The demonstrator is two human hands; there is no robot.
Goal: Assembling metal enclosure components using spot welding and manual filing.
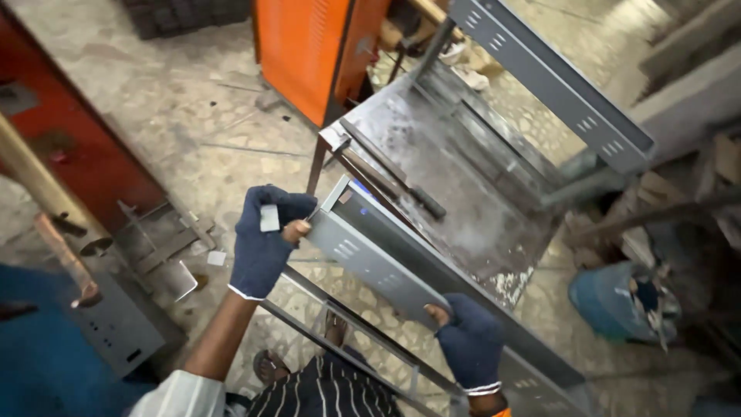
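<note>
While both gloved grips clamp grey panel (378,266) | left hand (266,239) upper end | right hand (471,344) lower edge

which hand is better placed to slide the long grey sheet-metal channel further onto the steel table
Probably the right hand: it grips the near end of the grey sheet-metal channel, behind its length, so it could push it toward the steel table. The left hand holds the far corner from the side, better for steadying.

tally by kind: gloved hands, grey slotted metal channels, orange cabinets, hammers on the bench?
Gloved hands: 2, left and right, both on the near channel
Grey slotted channels: 2, second one at the bench's far side
Orange cabinet: 1
Hammer: 1
Total: 6
</note>
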